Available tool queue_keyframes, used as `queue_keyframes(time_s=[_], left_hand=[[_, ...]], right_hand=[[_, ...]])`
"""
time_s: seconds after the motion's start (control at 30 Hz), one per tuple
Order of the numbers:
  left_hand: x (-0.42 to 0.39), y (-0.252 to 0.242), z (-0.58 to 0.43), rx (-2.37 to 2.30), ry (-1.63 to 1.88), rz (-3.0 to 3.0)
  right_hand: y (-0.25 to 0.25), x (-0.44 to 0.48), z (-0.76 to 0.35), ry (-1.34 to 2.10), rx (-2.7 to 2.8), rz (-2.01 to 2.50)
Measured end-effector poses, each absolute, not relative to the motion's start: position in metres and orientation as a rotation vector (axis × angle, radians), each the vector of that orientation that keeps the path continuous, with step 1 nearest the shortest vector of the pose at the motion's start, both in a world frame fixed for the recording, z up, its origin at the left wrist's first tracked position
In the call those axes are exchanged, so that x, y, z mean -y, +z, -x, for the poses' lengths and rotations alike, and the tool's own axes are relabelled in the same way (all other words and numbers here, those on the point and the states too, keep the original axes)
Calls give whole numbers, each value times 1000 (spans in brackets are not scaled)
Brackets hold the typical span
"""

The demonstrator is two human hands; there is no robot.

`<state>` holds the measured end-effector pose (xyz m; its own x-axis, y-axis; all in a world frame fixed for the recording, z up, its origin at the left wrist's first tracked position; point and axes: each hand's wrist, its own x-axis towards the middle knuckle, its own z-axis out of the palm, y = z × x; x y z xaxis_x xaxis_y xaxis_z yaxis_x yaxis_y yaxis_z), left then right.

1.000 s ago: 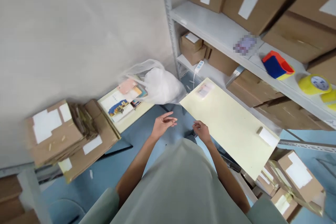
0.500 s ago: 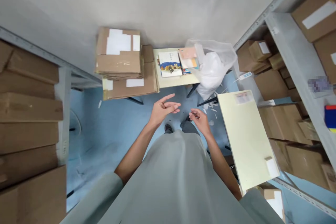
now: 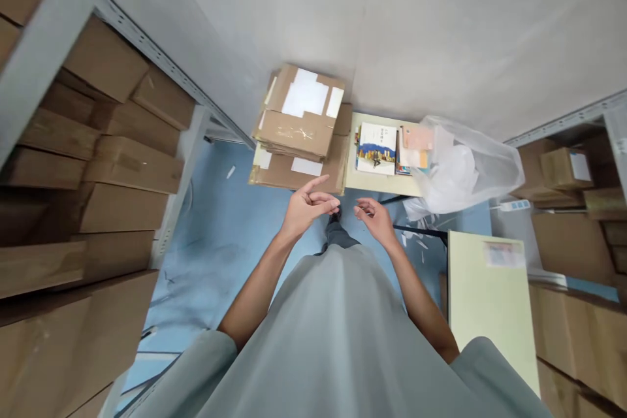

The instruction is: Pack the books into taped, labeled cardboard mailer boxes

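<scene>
My left hand [image 3: 306, 207] is raised in front of me, fingers apart and loosely curled, holding nothing. My right hand [image 3: 375, 217] hovers beside it, fingers slightly bent and empty. Both hang in the air above the blue floor [image 3: 220, 235], just short of a stack of flattened cardboard boxes [image 3: 298, 124] lying on a small pale table [image 3: 377, 179]. A book with a blue and yellow cover [image 3: 376, 148] and more books lie on that table. A clear plastic bag [image 3: 465, 166] with white contents bulges at the table's right end.
Metal shelving stacked with brown cartons [image 3: 93, 170] lines the left side. A second pale table [image 3: 490, 307] stands at my right, with more cartons on shelves [image 3: 568, 209] behind it. A white power strip [image 3: 512, 205] lies near the bag. A grey wall closes the far end.
My view has swung left: the right-hand shelves slid out of frame and the left shelving came in. The cardboard stack and book table now lie straight ahead. Both hands stay raised and empty.
</scene>
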<state>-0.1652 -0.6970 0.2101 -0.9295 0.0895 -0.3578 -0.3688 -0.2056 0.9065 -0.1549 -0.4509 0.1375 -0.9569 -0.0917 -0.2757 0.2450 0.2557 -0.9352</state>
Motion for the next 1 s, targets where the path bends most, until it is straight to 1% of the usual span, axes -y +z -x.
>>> queue_keyframes(time_s=[0.2, 0.33, 0.57, 0.77, 0.93, 1.0], left_hand=[[752, 208, 230, -1953, 2205, 520], [776, 202, 265, -1987, 2197, 664], [802, 191, 300, -1905, 2223, 810], [831, 174, 338, -1932, 2197, 688], [852, 161, 368, -2006, 2079, 394], [859, 153, 375, -2054, 2010, 297]], right_hand=[[127, 504, 254, -1719, -2212, 22], [116, 531, 307, -1673, -2171, 62], [83, 563, 356, -1238, -2128, -165], [70, 588, 356, -1362, -2006, -389], [84, 598, 343, -1429, -2122, -476], [93, 600, 338, -1406, -2225, -486]])
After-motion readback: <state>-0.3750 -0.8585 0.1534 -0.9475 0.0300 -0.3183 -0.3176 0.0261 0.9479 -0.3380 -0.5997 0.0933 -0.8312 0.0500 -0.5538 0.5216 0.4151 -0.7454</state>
